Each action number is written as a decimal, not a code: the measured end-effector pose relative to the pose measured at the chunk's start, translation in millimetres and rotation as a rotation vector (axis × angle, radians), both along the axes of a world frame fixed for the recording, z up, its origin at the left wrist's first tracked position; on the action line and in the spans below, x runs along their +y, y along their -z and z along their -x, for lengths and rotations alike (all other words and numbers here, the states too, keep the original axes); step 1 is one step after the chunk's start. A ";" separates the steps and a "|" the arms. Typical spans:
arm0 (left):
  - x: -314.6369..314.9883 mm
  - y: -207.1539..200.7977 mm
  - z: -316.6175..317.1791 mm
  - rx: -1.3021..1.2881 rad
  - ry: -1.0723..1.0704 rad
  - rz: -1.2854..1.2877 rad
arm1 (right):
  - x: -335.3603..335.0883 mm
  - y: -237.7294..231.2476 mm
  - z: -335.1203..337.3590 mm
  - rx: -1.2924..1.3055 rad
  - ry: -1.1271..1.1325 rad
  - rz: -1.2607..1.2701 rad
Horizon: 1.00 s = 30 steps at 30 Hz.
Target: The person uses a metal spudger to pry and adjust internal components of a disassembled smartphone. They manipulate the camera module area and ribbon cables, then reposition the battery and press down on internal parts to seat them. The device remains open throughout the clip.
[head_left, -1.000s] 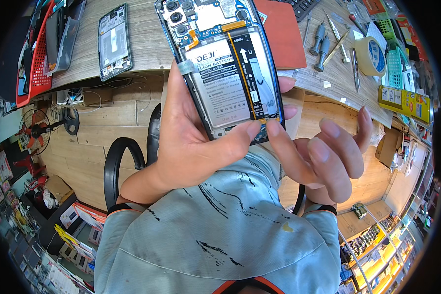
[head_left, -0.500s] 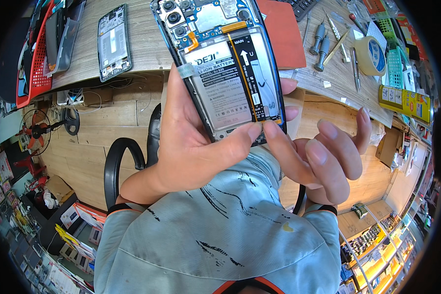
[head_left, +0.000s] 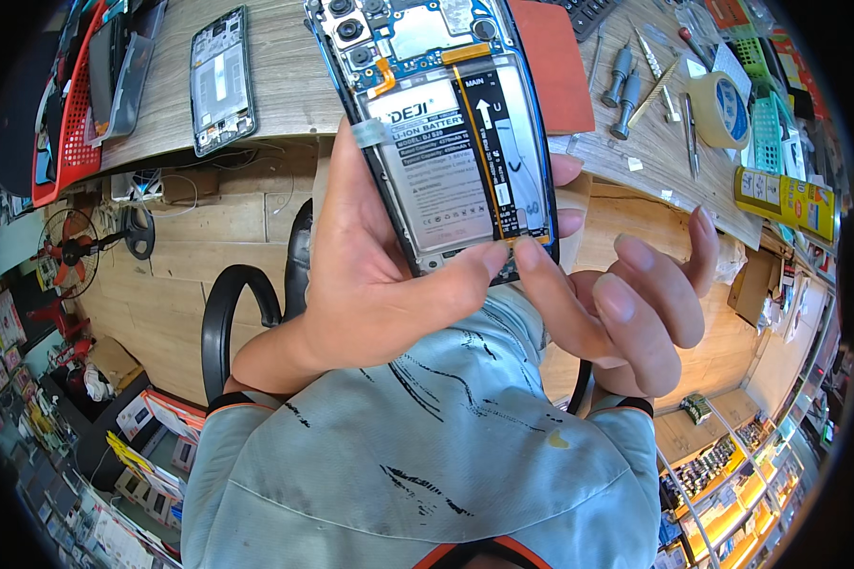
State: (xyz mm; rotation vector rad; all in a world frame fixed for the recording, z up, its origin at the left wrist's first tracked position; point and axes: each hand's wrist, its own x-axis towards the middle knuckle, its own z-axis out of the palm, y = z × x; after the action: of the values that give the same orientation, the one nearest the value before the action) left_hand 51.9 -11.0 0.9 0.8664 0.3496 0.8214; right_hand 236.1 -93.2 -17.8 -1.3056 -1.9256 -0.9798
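Observation:
An opened smartphone [head_left: 435,104] lies tilted in my left hand [head_left: 375,284], face down, its inside showing. My left fingers wrap behind it, with two fingertips showing past its right edge. My left thumb presses near the bottom of the phone. The grey battery [head_left: 427,180] fills the middle, with a black ribbon cable [head_left: 487,142] running along it from the blue circuit board [head_left: 417,62]. My right hand [head_left: 626,303] is at the lower right corner; its index fingertip touches the cable's lower end. The other right fingers are spread apart, and the right thumb is hidden.
A separate phone frame [head_left: 224,85] lies on the wooden desk, beside a red basket [head_left: 76,156]. To the right are a red pad [head_left: 552,71], screwdrivers [head_left: 626,100], tweezers [head_left: 693,137], a tape roll [head_left: 719,106] and a yellow can [head_left: 783,199]. A black chair armrest [head_left: 220,318] stands below.
The phone has shifted slightly to the right and tilted a little in my left hand. My left thumb and right index fingertip stay at its lower end.

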 end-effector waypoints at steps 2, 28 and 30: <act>-0.4 0.3 -0.3 -0.006 -0.006 0.004 | -5.2 -4.9 -0.6 0.010 -0.003 0.067; -1.9 3.0 -1.6 0.020 -0.044 -0.014 | -3.5 20.5 7.1 -0.012 0.063 -0.133; -3.0 0.6 -1.5 -0.016 -0.033 0.039 | -11.7 15.7 3.9 -0.038 0.078 -0.040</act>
State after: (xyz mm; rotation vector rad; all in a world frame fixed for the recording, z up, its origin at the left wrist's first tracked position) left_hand 53.4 -14.0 0.3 0.8190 0.3658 0.8492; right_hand 232.2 -104.8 -33.5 -1.3569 -1.8855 -1.0837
